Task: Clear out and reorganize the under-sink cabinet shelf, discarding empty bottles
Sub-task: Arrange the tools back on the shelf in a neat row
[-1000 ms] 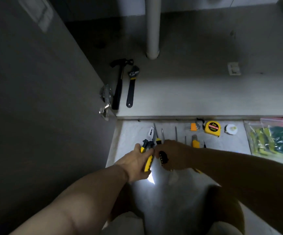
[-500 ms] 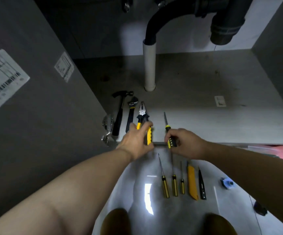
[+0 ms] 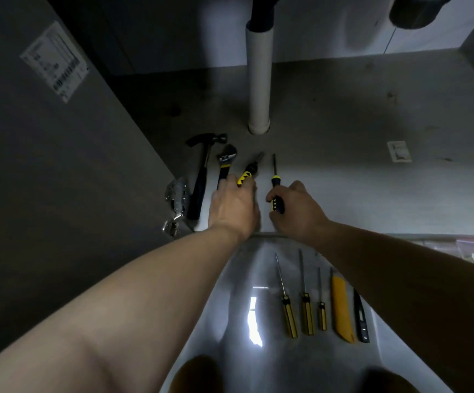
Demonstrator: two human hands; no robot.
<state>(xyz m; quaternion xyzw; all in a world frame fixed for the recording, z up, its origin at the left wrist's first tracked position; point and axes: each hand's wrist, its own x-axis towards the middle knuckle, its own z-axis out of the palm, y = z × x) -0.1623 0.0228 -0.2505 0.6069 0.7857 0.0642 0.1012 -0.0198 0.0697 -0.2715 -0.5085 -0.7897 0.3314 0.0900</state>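
Left hand [image 3: 234, 207] closed over the pliers [image 3: 248, 173], right hand [image 3: 296, 212] gripping 1 screwdriver [image 3: 274, 184], both on the cabinet shelf [image 3: 343, 180] near its front edge. Shelf count: 1 hammer [image 3: 201, 171] and 1 wrench [image 3: 225, 165] at 9 o'clock of the pliers, 1 white pipe [image 3: 258, 80] at 12. On the glossy floor [image 3: 230, 321] at 6: 3 screwdrivers [image 3: 305, 310], 1 yellow cutter [image 3: 342, 307], 1 black tool [image 3: 361, 321]. Dim grey cabinet, open door [image 3: 60, 165] at 9.
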